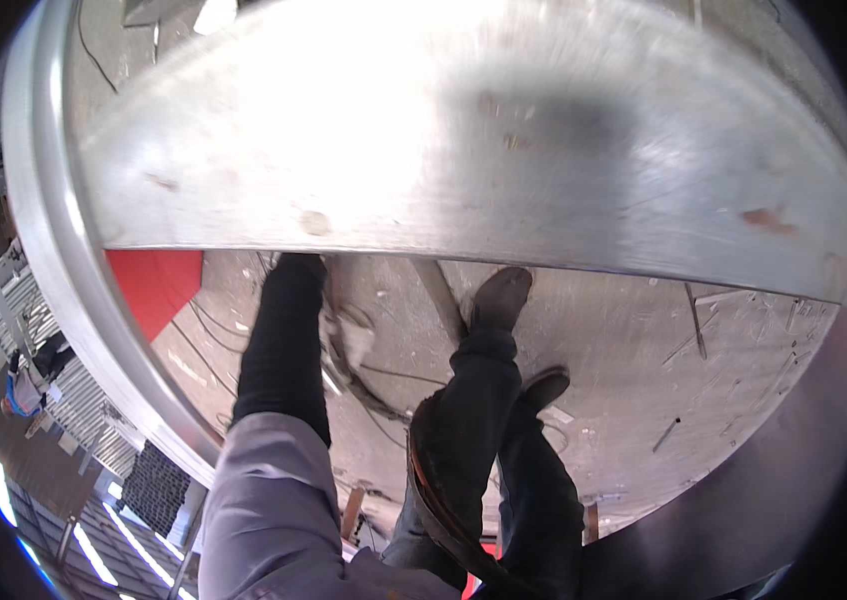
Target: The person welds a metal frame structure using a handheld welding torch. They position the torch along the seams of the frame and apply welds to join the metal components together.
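Note:
A wide, shiny metal sheet [373, 215] lies across the upper part of the view, marked with a few brownish smudges. My left arm, in a lavender sleeve with a long black covering on the forearm, reaches up to the near edge of this sheet. Only a dark bit of my left hand [300, 263] shows at that edge. Its fingers are hidden beneath the metal, so their grip cannot be seen. My right hand is out of view. A brown strap [425, 490] hangs in front of my dark trousers.
Curved by the lens, a metal rail [43, 200] runs down the left side. Below the sheet are a red panel [155, 285], loose cables [211, 330] and a metal bar [438, 295] on the floor. Another person [28, 388] is far left, near stacked tubes [153, 490].

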### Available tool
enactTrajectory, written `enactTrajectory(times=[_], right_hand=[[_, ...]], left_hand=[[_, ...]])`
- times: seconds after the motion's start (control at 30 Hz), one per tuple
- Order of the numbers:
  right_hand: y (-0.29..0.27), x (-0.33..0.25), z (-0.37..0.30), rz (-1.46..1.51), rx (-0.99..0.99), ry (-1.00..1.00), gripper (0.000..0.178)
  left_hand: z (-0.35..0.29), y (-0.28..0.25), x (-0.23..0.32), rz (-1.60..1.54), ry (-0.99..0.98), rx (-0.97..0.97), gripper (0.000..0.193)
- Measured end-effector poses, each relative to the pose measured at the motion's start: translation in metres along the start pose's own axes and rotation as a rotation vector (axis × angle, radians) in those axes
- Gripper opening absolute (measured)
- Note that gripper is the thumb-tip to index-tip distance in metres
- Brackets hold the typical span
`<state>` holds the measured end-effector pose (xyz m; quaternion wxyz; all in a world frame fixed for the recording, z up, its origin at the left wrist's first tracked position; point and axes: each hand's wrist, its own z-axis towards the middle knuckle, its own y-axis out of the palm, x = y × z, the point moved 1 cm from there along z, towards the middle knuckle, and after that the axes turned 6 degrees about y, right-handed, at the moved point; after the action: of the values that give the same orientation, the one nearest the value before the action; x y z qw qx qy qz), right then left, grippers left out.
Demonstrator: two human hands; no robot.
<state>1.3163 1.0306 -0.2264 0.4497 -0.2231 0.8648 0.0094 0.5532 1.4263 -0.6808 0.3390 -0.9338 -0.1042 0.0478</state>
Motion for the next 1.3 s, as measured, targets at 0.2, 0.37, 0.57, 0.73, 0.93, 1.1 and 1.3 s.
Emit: enactTrajectory(times=[0.2,0.37,0.57,0.73,0.93,1.1,1.3], right_hand=[[-0.016,-0.004,-0.025,0.107,-0.03,-0.038,0.094],[-0.029,-0.019,-0.036,0.243,-0.142,-0.054,0.095],[-0.028,-0.041,-0.034,0.608,-0.567,-0.003,0.095],[-0.058,-0.057,-0.107,0.502,-0.319,-0.07,0.095],[-0.113,-0.08,-0.244,0.572,-0.238,-0.137,0.111],[-0.138,-0.098,-0.314,0.273,-0.132,-0.216,0.118],[-0.136,-0.09,-0.341,0.193,-0.391,-0.145,0.111]], left_hand=[[-0.138,0.082,0.06,-0.764,0.197,-0.102,0.043],[-0.377,0.01,0.111,-0.58,0.235,-0.322,0.052],[-0.539,-0.066,0.077,0.131,0.715,-0.534,0.065],[-0.645,-0.122,0.047,0.519,0.725,-0.723,0.058],[-0.724,-0.113,-0.001,0.434,0.759,-0.519,0.067],[-0.768,-0.116,0.01,-0.103,0.503,-0.283,0.067],[-0.744,-0.064,0.039,0.126,0.564,-0.318,0.068]])
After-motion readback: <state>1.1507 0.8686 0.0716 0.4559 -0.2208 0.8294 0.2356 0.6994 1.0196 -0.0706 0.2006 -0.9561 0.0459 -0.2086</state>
